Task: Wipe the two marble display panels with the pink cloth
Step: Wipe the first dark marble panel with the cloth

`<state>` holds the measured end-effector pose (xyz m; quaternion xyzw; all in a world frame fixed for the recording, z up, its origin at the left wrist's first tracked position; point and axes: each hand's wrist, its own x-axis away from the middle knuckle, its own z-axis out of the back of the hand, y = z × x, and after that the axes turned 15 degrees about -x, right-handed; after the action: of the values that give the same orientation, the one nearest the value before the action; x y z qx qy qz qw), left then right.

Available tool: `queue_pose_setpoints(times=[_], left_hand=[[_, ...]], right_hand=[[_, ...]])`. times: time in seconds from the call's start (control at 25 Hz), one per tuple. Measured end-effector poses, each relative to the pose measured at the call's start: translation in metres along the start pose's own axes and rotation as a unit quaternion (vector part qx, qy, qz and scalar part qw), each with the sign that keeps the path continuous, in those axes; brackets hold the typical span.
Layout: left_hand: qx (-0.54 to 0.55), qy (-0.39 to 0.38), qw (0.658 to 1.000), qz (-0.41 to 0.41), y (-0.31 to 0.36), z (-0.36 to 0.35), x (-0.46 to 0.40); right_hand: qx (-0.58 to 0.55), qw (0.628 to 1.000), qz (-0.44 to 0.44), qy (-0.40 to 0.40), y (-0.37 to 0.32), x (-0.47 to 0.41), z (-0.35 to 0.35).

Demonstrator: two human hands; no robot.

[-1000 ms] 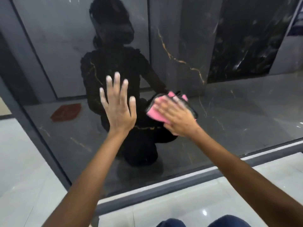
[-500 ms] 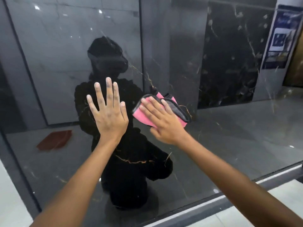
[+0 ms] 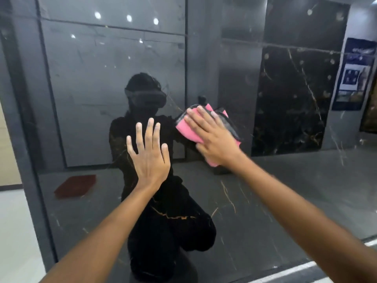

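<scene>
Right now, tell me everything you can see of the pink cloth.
The pink cloth looks soft, like microfibre, bright pink with a dark grey edging or backing, folded or bunched into a thick pad. It lies flat against the glossy dark marble panel, near its middle. The right hand presses it there with straight, spread fingers, covering most of it; pink shows above the fingertips, to their left and below the wrist. The left hand does not touch it.

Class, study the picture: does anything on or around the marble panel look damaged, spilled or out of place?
Nothing stands out. The right hand presses the pink cloth flat on the glossy marble panel; the left hand rests open beside it. The gold lines look like natural veining, not cracks.
</scene>
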<state>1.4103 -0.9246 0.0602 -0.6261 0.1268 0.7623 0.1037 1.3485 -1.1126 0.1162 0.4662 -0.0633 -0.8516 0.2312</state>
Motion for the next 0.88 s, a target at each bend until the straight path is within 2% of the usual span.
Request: queue_pose_setpoints(times=[0.04,0.08,0.12,0.16,0.2,0.24,0.28,0.32,0.36,0.4,0.44,0.48,0.52,0.56,0.6,0.64,0.68,0.72,0.76,0.8,0.88], left_hand=[[0.025,0.014,1.0,0.006,0.003,0.007,-0.018],[0.041,0.031,0.999,0.004,0.007,0.013,-0.044],[0.048,0.041,0.998,-0.001,0.01,0.016,-0.074],[0.044,0.041,0.998,-0.009,0.013,0.02,-0.104],[0.029,0.034,0.999,-0.009,0.015,0.021,-0.126],[0.008,0.027,1.0,-0.001,0.018,0.018,-0.137],[-0.015,0.027,0.999,0.008,0.022,0.013,-0.14],[-0.033,0.03,0.999,0.018,0.025,0.007,-0.137],[-0.044,0.036,0.998,0.025,0.028,0.003,-0.132],[-0.048,0.039,0.998,0.026,0.028,0.0,-0.128],[-0.047,0.04,0.998,0.026,0.027,-0.001,-0.127],[-0.044,0.043,0.998,0.025,0.028,-0.001,-0.128],[-0.041,0.047,0.998,0.026,0.028,-0.001,-0.13],[-0.04,0.052,0.997,0.028,0.028,-0.001,-0.131],[-0.041,0.056,0.997,0.029,0.028,-0.002,-0.13],[-0.043,0.057,0.997,0.03,0.029,-0.003,-0.128],[-0.046,0.058,0.997,0.031,0.029,-0.003,-0.127],[-0.048,0.059,0.997,0.031,0.03,-0.003,-0.126],[-0.049,0.059,0.997,0.03,0.03,-0.003,-0.127],[-0.05,0.056,0.997,0.03,0.029,-0.002,-0.128],[-0.056,0.05,0.997,0.028,0.029,-0.002,-0.129]], right_hand=[[0.019,1.0,-0.001,0.005,0.031,-0.002,0.017],[0.013,0.997,-0.069,0.037,0.063,-0.006,0.035],[-0.012,0.979,-0.182,0.093,0.096,-0.011,0.054],[-0.05,0.93,-0.324,0.169,0.123,-0.017,0.077],[-0.09,0.841,-0.468,0.257,0.139,-0.025,0.097],[-0.126,0.75,-0.562,0.324,0.142,-0.038,0.111],[-0.117,0.723,-0.589,0.342,0.131,-0.054,0.115],[-0.085,0.747,-0.562,0.344,0.116,-0.071,0.107],[-0.057,0.819,-0.468,0.327,0.093,-0.085,0.092],[-0.053,0.909,-0.325,0.254,0.065,-0.09,0.071],[-0.047,0.97,-0.168,0.167,0.041,-0.087,0.049],[-0.012,0.994,-0.052,0.096,0.035,-0.082,0.038],[0.017,0.997,0.005,0.077,0.052,-0.08,0.042],[0.013,0.994,-0.024,0.107,0.08,-0.08,0.056],[-0.011,0.979,-0.118,0.166,0.108,-0.079,0.072],[-0.049,0.941,-0.242,0.233,0.133,-0.076,0.09],[-0.084,0.881,-0.363,0.293,0.15,-0.074,0.105],[-0.097,0.826,-0.456,0.318,0.15,-0.077,0.111],[-0.091,0.808,-0.484,0.324,0.134,-0.089,0.109],[-0.074,0.837,-0.441,0.316,0.111,-0.105,0.1],[-0.042,0.958,-0.194,0.208,0.059,-0.126,0.076]])
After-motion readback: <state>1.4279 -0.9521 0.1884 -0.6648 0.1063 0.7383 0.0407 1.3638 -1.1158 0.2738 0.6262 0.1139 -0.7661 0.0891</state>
